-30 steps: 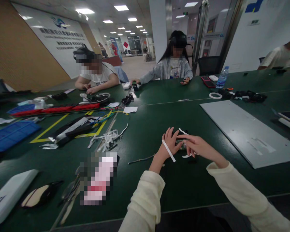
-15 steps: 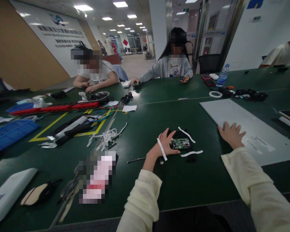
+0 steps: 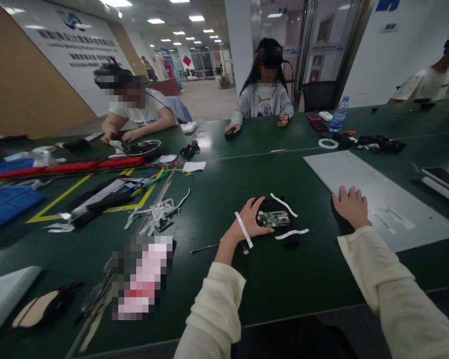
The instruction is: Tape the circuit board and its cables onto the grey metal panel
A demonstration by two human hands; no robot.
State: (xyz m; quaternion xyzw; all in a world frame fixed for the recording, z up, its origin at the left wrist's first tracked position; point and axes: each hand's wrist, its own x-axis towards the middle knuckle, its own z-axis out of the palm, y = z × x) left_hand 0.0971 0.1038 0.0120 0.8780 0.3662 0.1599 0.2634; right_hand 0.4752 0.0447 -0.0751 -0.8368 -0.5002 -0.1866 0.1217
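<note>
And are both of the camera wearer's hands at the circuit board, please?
No, the left hand is at the circuit board, but the right hand is at the grey panel.

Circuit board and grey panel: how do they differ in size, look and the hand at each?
Size: the board is small; the panel is far larger.
Look: the board is green and crowded with parts; the panel is pale grey and mostly plain, bearing a few pale strips.
Hands: the left hand curves around the board's left end; the right hand is at the panel's left edge.
Shared: both look roughly rectangular.
</note>
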